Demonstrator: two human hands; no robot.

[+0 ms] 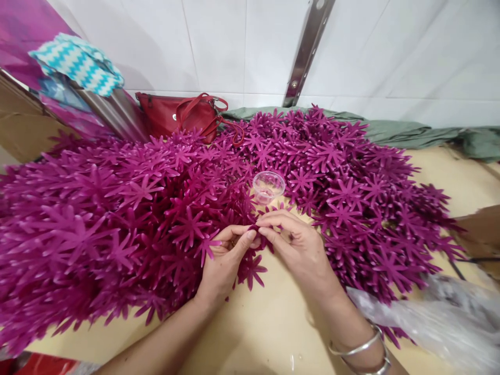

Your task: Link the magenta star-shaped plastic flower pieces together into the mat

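Note:
My left hand (228,252) and my right hand (295,242) meet over the middle of the table. Between thumb and forefinger of each I pinch a small magenta petal piece (253,227), partly hidden by the fingertips. Large heaps of magenta fabric flowers (191,226) with long narrow petals lie to the left and to the right. One loose magenta flower (252,271) shows just below my hands. Behind them stands a small clear plastic cup (269,186), with what it holds too unclear to make out.
A red handbag (164,114) rests at the back against the tiled wall. Green cloth (406,134) runs along the wall. Clear plastic bags (437,317) lie at the right front. At the back left, a blue-and-white zigzag cloth (80,62) covers a metallic object.

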